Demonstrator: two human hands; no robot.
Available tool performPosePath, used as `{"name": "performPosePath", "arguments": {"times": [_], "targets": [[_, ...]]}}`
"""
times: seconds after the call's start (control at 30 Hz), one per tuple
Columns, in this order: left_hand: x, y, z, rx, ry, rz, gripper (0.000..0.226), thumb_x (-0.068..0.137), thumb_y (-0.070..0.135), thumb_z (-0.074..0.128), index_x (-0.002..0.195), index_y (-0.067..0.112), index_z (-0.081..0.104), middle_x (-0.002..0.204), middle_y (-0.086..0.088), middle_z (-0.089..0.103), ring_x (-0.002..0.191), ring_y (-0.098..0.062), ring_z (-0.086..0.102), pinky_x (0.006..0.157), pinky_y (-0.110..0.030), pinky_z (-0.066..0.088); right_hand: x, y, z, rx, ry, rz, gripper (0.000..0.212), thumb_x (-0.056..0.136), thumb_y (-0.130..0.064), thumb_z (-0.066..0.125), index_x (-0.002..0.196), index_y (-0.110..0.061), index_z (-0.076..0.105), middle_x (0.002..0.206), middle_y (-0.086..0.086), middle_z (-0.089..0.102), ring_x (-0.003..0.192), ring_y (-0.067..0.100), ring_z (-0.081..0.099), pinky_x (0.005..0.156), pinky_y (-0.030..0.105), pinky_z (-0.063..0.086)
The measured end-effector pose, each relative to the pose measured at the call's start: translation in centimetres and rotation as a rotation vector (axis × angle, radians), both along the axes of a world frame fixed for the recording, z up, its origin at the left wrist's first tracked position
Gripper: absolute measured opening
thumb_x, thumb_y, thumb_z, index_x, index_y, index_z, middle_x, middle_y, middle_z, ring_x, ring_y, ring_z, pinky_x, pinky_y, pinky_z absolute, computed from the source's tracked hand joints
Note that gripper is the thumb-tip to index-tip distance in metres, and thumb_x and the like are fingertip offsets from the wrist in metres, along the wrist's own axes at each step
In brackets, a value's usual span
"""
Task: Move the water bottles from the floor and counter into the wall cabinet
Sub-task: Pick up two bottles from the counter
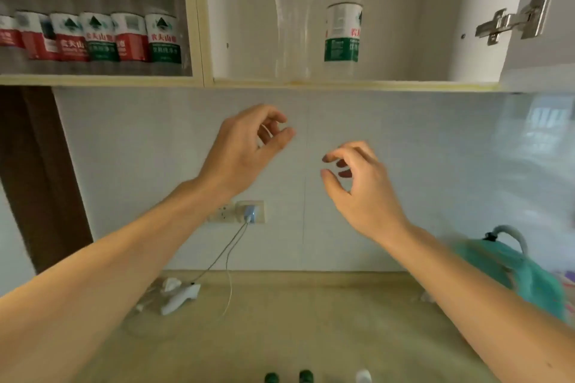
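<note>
The wall cabinet (342, 84) is open above the counter. In its right compartment stand two bottles: a clear unlabelled one with a white cap (292, 19) and a green-labelled one (343, 25). The left compartment holds a row of several red- and green-labelled water bottles (93, 31). My left hand (249, 146) and my right hand (357, 183) hover below the cabinet shelf in front of the tiled wall, both empty with fingers curled apart. At the bottom edge, two green caps (289, 377) and a white cap (363, 376) of bottles on the counter show.
The beige counter (280, 320) carries a white device with a cable (180, 298) running to a wall socket (245, 211). A teal bag (513, 274) lies at the right. The open cabinet door with a metal hinge (516, 17) stands at the upper right.
</note>
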State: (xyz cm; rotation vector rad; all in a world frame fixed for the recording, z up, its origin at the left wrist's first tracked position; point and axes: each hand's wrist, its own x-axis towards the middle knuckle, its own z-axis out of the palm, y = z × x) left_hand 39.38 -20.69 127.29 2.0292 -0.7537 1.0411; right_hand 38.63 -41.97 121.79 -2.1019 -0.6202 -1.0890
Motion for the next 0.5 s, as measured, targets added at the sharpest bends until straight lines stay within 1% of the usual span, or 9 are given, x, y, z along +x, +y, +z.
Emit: {"name": "performPosePath", "arguments": {"times": [0.07, 0.13, 0.17, 0.23, 0.3, 0.37, 0.4, 0.5], "targets": [[-0.1, 0.6, -4.7, 0.015, 0.113, 0.021, 0.02, 0.094, 0.033, 0.071, 0.106, 0.017, 0.068, 0.092, 0.006, 0.067, 0.081, -0.007, 0.061, 0.067, -0.012, 0.046, -0.5, 0.1, -5.4, 0.031, 0.22, 0.017, 0.014, 0.092, -0.014, 0.069, 0.106, -0.017, 0.069, 0.109, -0.006, 0.055, 0.097, 0.014, 0.06, 0.089, 0.036, 0.054], [-0.2, 1.3, -9.5, 0.014, 0.254, 0.025, 0.022, 0.092, 0.032, 0.073, 0.108, 0.016, 0.068, 0.093, 0.004, 0.067, 0.08, -0.01, 0.061, 0.07, -0.018, 0.05, -1.1, 0.3, -10.7, 0.01, 0.415, 0.027, 0.015, 0.093, -0.019, 0.068, 0.107, -0.023, 0.068, 0.11, -0.009, 0.054, 0.096, 0.006, 0.06, 0.091, 0.033, 0.054], [-0.3, 1.7, -11.8, 0.016, 0.324, 0.028, 0.023, 0.092, 0.031, 0.073, 0.108, 0.016, 0.068, 0.093, 0.003, 0.066, 0.079, -0.011, 0.061, 0.072, -0.022, 0.051, -1.4, 0.4, -13.2, -0.016, 0.481, 0.025, 0.016, 0.093, -0.021, 0.069, 0.109, -0.024, 0.068, 0.111, -0.009, 0.054, 0.096, 0.005, 0.06, 0.091, 0.031, 0.054], [-0.5, 2.4, -15.9, 0.025, 0.436, 0.045, 0.024, 0.092, 0.032, 0.073, 0.11, 0.017, 0.067, 0.092, 0.005, 0.064, 0.077, -0.01, 0.06, 0.074, -0.025, 0.052, -2.0, 0.9, -17.4, -0.06, 0.579, 0.006, 0.02, 0.092, -0.024, 0.07, 0.112, -0.023, 0.069, 0.109, -0.01, 0.056, 0.095, 0.008, 0.062, 0.092, 0.031, 0.053], [-0.8, 3.0, -19.6, 0.033, 0.543, 0.067, 0.027, 0.092, 0.038, 0.072, 0.111, 0.02, 0.065, 0.092, 0.009, 0.062, 0.076, -0.007, 0.059, 0.072, -0.023, 0.051, -2.5, 1.6, -20.8, -0.104, 0.67, -0.023, 0.025, 0.092, -0.027, 0.07, 0.116, -0.023, 0.069, 0.11, -0.011, 0.057, 0.1, 0.01, 0.061, 0.091, 0.028, 0.051], [-1.3, 3.6, -23.5, 0.055, 0.661, 0.094, 0.031, 0.092, 0.046, 0.068, 0.113, 0.024, 0.063, 0.095, 0.012, 0.062, 0.08, -0.006, 0.061, 0.071, -0.02, 0.05, -2.8, 2.3, -23.8, -0.154, 0.785, -0.021, 0.03, 0.094, -0.033, 0.068, 0.123, -0.024, 0.066, 0.116, -0.011, 0.056, 0.107, 0.008, 0.057, 0.09, 0.024, 0.045], [-1.7, 3.8, -25.5, 0.066, 0.72, 0.104, 0.034, 0.092, 0.05, 0.066, 0.114, 0.024, 0.062, 0.097, 0.012, 0.062, 0.082, -0.005, 0.061, 0.071, -0.02, 0.049, -3.0, 2.6, -25.3, -0.182, 0.848, -0.006, 0.034, 0.094, -0.034, 0.067, 0.126, -0.024, 0.064, 0.121, -0.009, 0.056, 0.111, 0.008, 0.055, 0.092, 0.023, 0.042], [-3.0, 3.9, -31.3, 0.102, 0.893, 0.128, 0.045, 0.09, 0.058, 0.062, 0.12, 0.024, 0.06, 0.1, 0.014, 0.063, 0.086, -0.001, 0.061, 0.075, -0.022, 0.053, -3.2, 3.4, -29.2, -0.28, 1.011, 0.016, 0.041, 0.095, -0.033, 0.066, 0.133, -0.019, 0.06, 0.134, 0.001, 0.055, 0.122, 0.017, 0.052, 0.101, 0.025, 0.04]]}}
